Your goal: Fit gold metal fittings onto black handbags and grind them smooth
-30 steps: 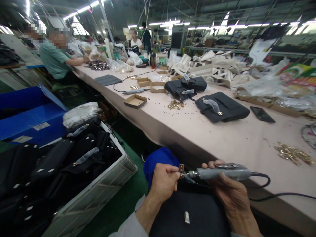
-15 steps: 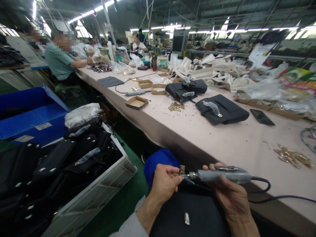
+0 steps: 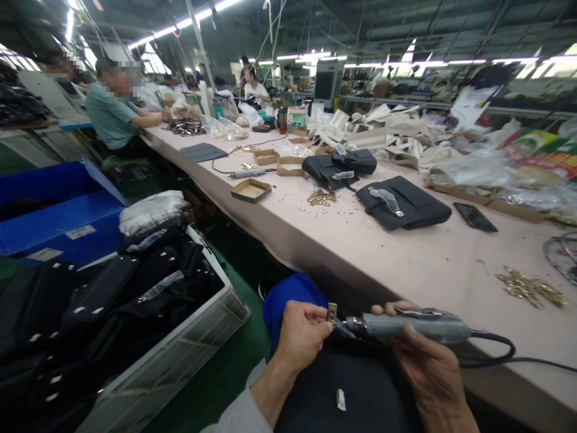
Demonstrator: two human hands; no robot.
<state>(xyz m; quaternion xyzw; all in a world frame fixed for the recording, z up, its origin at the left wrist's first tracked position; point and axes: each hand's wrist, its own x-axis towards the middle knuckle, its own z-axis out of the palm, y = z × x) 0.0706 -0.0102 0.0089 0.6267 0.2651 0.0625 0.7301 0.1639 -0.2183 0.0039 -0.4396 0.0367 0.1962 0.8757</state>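
My left hand [image 3: 301,334] pinches a small brass metal fitting [image 3: 332,312] between thumb and fingers, below the table's front edge. My right hand [image 3: 426,367] is wrapped round a grey corded electric screwdriver [image 3: 415,326], its tip pointing left at the fitting. A black bag [image 3: 356,391] lies on my lap under both hands, with a small pale metal piece [image 3: 341,399] on it. The tool's black cable [image 3: 509,355] runs off to the right.
A long pink table [image 3: 406,264] carries black bags [image 3: 401,204], brass fittings [image 3: 527,285], small cardboard trays [image 3: 250,189], a phone [image 3: 475,216] and a second screwdriver [image 3: 247,173]. A white crate [image 3: 180,349] of black bags stands at left beside blue bins [image 3: 49,204]. Other people sit further along the table.
The view has drifted slightly. My right hand with the screwdriver has shifted a little right and down. My left hand keeps its pinch on the fitting.
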